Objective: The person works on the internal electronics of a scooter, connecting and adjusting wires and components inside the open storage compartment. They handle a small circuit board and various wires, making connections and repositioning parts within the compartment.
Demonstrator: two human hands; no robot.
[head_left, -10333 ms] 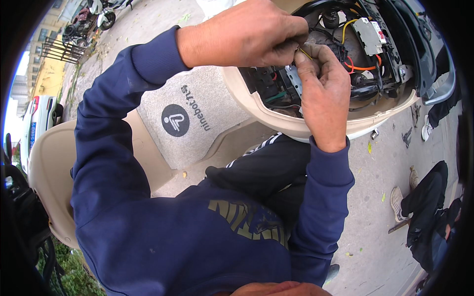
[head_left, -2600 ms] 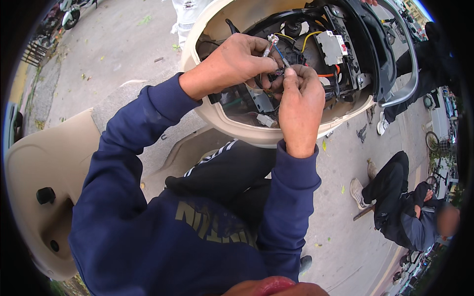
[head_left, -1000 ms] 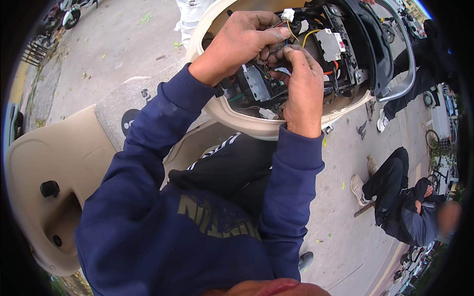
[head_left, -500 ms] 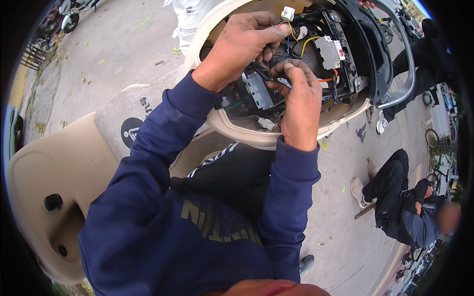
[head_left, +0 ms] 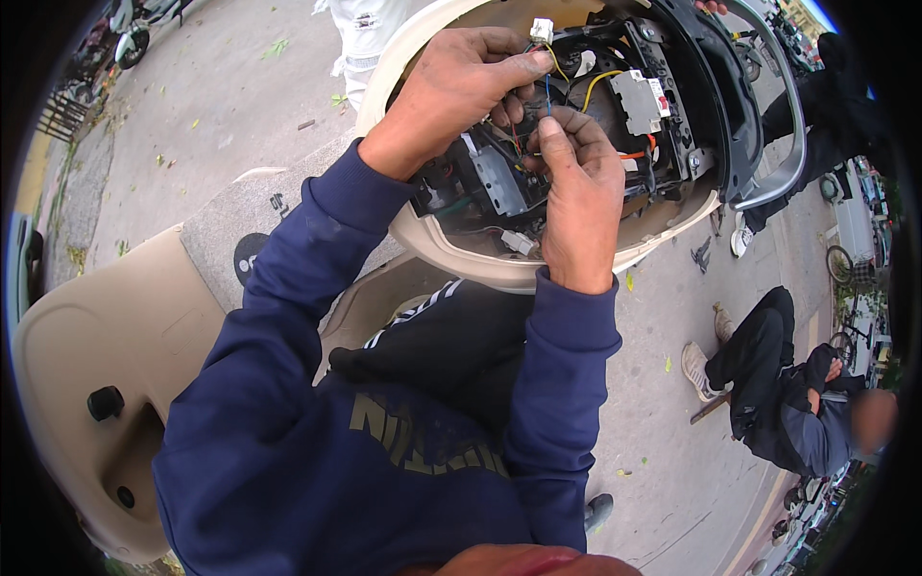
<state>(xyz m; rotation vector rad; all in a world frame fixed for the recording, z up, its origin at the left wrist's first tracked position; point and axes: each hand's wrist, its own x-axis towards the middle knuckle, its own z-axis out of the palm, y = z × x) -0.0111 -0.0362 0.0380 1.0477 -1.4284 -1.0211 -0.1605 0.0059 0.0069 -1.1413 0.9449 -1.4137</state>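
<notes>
My left hand (head_left: 466, 82) is closed on a bundle of thin wires, and a white plug connector (head_left: 543, 31) sticks up just beyond its fingertips. Below and to its right, my right hand (head_left: 581, 187) pinches a thin blue wire (head_left: 548, 91) that runs up toward the left hand. Both hands are over the open body of a cream scooter (head_left: 437, 252). Inside lie a finned metal box (head_left: 497, 182), a grey box (head_left: 636, 104), a yellow cable (head_left: 594, 84) and a second white connector (head_left: 519, 242). My fingers partly hide the wire ends.
A curved silver grab rail (head_left: 799, 134) rises at the body's right end. To the left are the scooter's grey footboard (head_left: 216, 216) and cream front panel (head_left: 115, 317). One person (head_left: 783, 394) sits at the right; another in torn white trousers (head_left: 360, 38) stands at the far side.
My left hand has shifted slightly left with the wires and white connector. My right hand has moved a little left and up, still pinching the blue wire.
</notes>
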